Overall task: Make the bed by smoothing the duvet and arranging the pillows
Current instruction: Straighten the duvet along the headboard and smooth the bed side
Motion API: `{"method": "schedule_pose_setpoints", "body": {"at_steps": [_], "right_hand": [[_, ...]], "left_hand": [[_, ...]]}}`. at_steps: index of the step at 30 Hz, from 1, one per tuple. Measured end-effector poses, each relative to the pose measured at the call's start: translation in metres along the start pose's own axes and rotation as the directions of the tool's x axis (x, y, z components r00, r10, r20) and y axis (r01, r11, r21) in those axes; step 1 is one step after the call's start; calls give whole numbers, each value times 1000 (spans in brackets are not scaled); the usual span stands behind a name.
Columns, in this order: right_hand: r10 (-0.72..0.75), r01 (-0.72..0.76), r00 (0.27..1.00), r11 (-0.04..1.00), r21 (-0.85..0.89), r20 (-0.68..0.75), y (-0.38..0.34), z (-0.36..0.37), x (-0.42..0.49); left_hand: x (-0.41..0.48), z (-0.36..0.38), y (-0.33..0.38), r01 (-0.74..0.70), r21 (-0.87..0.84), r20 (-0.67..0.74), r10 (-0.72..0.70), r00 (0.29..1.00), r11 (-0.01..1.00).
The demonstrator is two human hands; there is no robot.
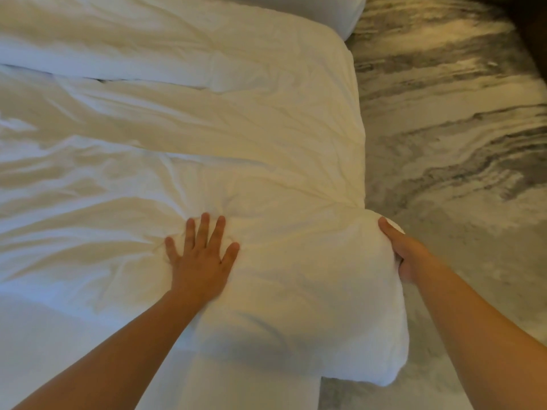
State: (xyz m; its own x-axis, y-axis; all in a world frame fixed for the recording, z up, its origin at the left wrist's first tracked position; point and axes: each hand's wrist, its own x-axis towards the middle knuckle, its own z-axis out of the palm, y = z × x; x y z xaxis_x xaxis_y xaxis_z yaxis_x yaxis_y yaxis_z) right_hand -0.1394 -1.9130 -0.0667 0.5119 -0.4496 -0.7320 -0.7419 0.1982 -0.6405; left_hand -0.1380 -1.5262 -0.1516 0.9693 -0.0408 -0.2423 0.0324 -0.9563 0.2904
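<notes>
A white, creased duvet (183, 137) covers the bed and fills most of the head view. My left hand (201, 253) lies flat on it with the fingers spread, pressing into the cloth near the bed's right corner. My right hand (405, 253) grips the bunched corner of the duvet (349, 279), which hangs over the bed's right edge. Creases fan out from that grip. A folded-back band of duvet (165, 51) runs across the top. No pillow can be made out for certain.
Grey and cream marbled carpet (461, 131) lies to the right of the bed. A white mattress side or sheet (88, 344) shows at the bottom left. Another white bed corner (340, 13) sits at the top. A dark object (532, 22) is at the top right.
</notes>
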Motion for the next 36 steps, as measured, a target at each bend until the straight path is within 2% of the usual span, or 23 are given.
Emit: {"method": "schedule_pose_setpoints", "body": {"at_steps": [1,3,5,7,9,10,13,14,15,18,22,25,27,30,36], "right_hand": [[-46,46,999,999,6,18,-10,3,0],[-292,293,956,955,50,-25,-39,2,-5],[-569,569,822,817,95,-25,-71,-2,-22],[-667,674,739,736,71,-93,-91,-1,-20],[-635,638,740,767,-69,-220,-89,3,16],[-590,575,769,807,-134,-246,-80,8,40],[-290,244,935,944,-224,-202,-39,33,81],[-216,173,960,957,-231,-177,-24,40,81],[-215,171,964,953,-251,-158,-12,45,77],[-379,291,917,849,-441,-124,13,49,58],[-511,301,856,616,-728,-79,30,56,17],[-599,387,792,348,-854,116,34,85,-17],[-589,417,779,233,-878,214,32,111,-27],[-544,401,806,216,-890,231,21,150,-29],[-457,306,882,380,-873,110,-1,219,-13]], "left_hand": [[-1,0,0,-3,-4,-10,3,1000,1000],[-3,-3,1,-20,-17,-50,19,999,1000],[-3,-8,5,-39,-59,-127,31,991,998],[5,-16,10,-48,-116,-236,20,972,992],[17,-17,10,-40,-103,-276,10,961,994],[23,-13,7,-28,-70,-260,9,966,997],[29,14,-3,5,55,-144,3,990,998],[30,21,-5,9,75,-124,0,992,997],[32,24,-6,12,78,-107,-3,994,997],[35,21,-7,19,81,-74,-13,997,996],[29,11,-4,30,100,2,-30,1000,995],[29,-3,0,40,95,96,-49,994,995],[32,-13,1,43,84,176,-57,983,996],[42,-25,-1,46,65,260,-61,964,997],[69,-41,-29,-110,110,327,68,943,988]]}}
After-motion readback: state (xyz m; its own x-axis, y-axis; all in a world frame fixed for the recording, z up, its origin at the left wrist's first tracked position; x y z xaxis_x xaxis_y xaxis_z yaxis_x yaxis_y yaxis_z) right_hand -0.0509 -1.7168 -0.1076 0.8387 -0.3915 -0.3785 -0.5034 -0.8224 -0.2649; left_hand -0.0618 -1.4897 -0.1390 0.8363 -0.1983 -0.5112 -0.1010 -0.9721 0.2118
